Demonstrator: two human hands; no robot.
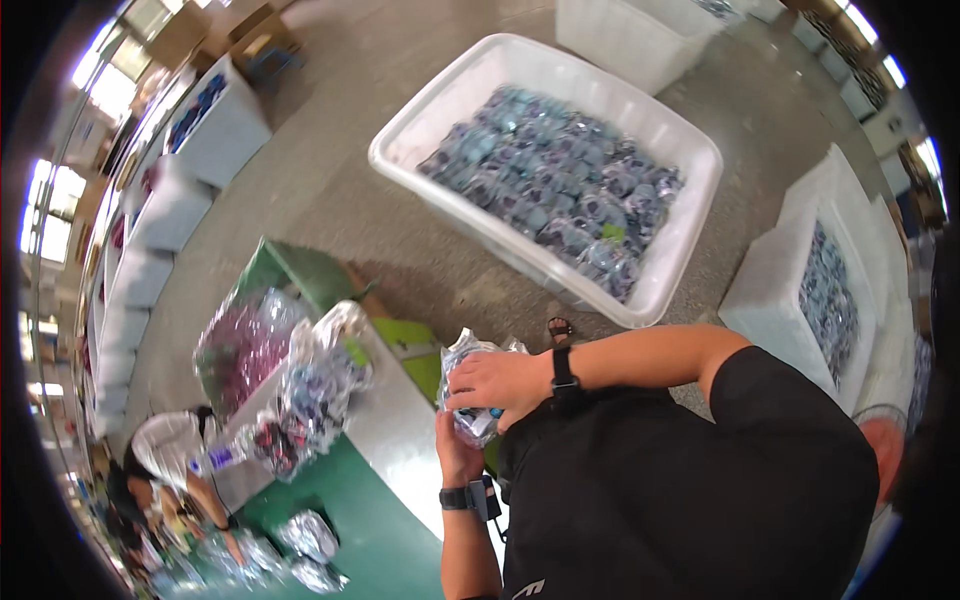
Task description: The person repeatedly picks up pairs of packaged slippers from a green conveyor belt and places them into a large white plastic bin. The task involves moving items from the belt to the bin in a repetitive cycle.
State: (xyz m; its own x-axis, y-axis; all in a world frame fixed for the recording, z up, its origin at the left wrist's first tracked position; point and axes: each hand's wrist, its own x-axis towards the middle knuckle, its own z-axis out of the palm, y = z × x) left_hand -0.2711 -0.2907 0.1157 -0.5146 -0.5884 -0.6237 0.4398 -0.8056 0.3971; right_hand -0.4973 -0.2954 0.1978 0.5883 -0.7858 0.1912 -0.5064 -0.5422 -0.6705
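Both hands clamp a crinkly clear plastic packet [475,385]: right hand [500,380] above, left hand [457,455] beneath. It looks light, soft and slippery, best gripped around its bunched middle.

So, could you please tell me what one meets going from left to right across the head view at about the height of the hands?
Bag of pink items → heap of clear packets → packet held in both hands → right hand → white bin at the right.

Packets [560,190] fill the tub [690,240] beyond the table [400,430].
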